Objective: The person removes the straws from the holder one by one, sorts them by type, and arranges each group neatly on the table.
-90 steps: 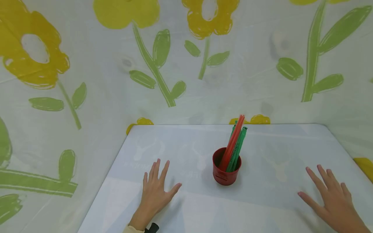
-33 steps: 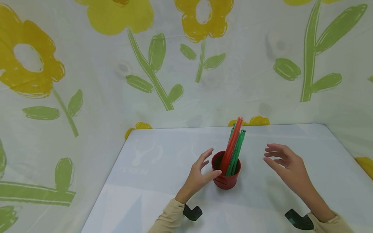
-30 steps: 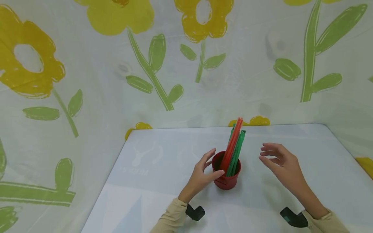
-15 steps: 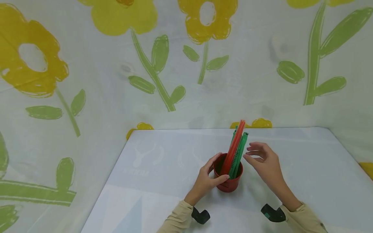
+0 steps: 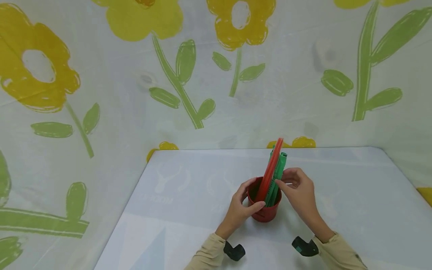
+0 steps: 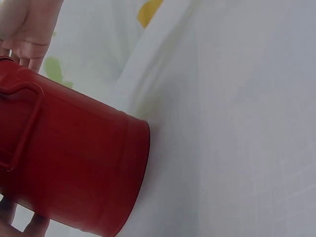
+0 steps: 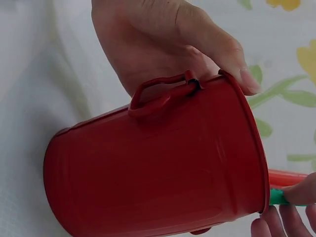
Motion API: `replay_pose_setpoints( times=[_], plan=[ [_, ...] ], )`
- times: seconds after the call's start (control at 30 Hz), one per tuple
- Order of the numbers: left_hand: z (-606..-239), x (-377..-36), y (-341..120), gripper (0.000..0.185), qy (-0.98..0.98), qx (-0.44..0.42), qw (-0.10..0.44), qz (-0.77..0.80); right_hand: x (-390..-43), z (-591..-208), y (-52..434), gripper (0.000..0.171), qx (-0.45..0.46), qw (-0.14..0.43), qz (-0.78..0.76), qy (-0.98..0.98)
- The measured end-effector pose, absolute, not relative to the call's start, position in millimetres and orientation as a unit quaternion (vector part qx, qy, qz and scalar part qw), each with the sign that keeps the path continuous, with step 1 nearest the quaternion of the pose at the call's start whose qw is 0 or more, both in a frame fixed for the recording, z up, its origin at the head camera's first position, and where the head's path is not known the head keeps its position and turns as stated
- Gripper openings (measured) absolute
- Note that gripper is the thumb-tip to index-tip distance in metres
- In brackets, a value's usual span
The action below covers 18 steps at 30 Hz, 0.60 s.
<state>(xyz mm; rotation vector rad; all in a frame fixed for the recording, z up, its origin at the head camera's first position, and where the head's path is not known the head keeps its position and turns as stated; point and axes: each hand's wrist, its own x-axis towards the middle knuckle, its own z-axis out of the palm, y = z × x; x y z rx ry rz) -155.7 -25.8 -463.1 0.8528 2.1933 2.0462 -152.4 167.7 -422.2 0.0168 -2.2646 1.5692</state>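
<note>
A small red metal pail (image 5: pixel 264 215) with side handles stands on the white table. My left hand (image 5: pixel 237 208) grips its left side, thumb at the near rim and fingers round the far side. Long, thin red sticks (image 5: pixel 270 170) lean in the pail beside several green sticks (image 5: pixel 279 167) with dark lettering; I cannot tell their exact kind. From the right, my right hand (image 5: pixel 300 193) pinches a green stick. In the right wrist view, its thumb (image 7: pixel 302 191) lies on the green stick (image 7: pixel 277 197) just outside the rim. The left wrist view shows mostly the pail's wall (image 6: pixel 84 148).
The white table (image 5: pixel 175 217) carries faint printed patterns. Its far edge meets a hanging cloth (image 5: pixel 236 116) with yellow flowers and green leaves, which also closes off the left side. Black wrist pieces (image 5: pixel 234 251) sit below both hands.
Both hands started spread apart over the table. The left moved right and took hold of the pail. The right moved left to the green sticks and now pinches one. The pail stayed roughly in place.
</note>
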Motion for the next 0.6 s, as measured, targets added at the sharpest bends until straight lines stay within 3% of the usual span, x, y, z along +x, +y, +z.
replay_pose_setpoints(
  times=[0.6],
  plan=[
    [-454, -153, -26, 0.061, 0.699, 0.272, 0.033, 0.660, -159, -401, 177, 0.027, 0.030, 0.258, 0.582, -0.771]
  ],
)
